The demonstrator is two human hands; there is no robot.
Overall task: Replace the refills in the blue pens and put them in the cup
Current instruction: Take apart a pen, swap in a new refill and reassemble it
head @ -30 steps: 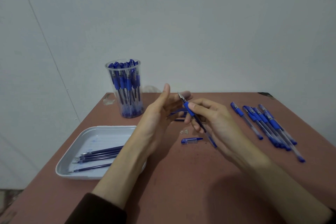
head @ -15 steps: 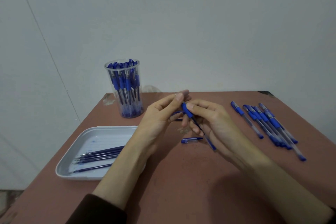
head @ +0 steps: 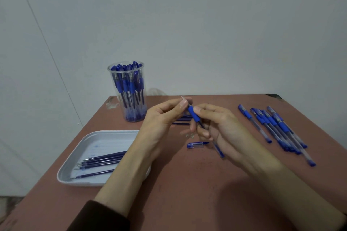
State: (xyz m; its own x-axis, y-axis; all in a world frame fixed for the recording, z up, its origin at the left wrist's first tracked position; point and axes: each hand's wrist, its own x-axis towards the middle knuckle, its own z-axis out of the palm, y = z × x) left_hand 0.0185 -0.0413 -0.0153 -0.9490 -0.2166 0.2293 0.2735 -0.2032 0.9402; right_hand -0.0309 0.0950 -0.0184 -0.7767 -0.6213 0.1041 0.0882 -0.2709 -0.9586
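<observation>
Now — left grip (head: 161, 118) pinches pen (head: 193, 114) tip | right grip (head: 225, 127) clamped on barrel

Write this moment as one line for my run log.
left hand pinches pen near tip | right hand grips same pen | loose cap on table | pen not yet in cup

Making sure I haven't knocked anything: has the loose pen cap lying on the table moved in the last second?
No. The pen cap lies where it did, at the same gap to the right of the tray, its blue end pointing away from the tray.
</observation>
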